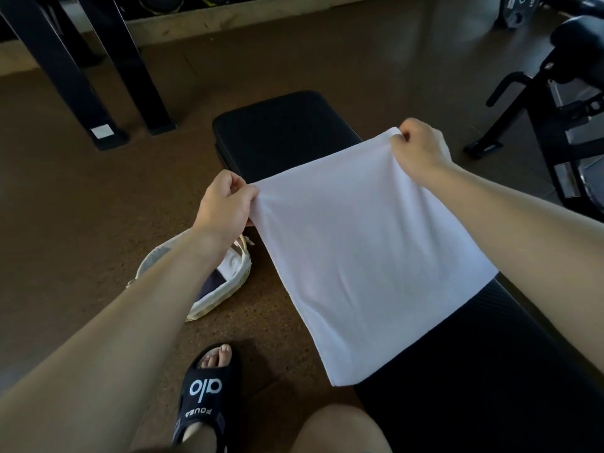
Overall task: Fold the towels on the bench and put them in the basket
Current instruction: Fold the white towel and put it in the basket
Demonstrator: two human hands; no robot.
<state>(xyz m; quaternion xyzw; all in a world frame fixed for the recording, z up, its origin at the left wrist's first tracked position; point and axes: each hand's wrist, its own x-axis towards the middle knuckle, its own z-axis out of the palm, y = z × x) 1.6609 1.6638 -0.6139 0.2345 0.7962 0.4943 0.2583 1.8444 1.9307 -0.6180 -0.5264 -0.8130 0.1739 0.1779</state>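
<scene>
A white towel [362,253] is stretched flat over the black padded bench [281,132], its near edge hanging past the bench's left side. My left hand [224,204] pinches the towel's far left corner. My right hand [420,148] pinches the far right corner, held slightly above the pad. A cream woven basket [225,294] sits on the floor to the left of the bench, partly hidden under my left forearm; folded white and dark cloth lies inside it.
Brown cork-like floor [81,223] surrounds the bench. Black rack legs [98,93] stand at the far left. Gym equipment [555,109] stands at the right. My left foot in a black sandal [209,387] rests on the floor near the basket.
</scene>
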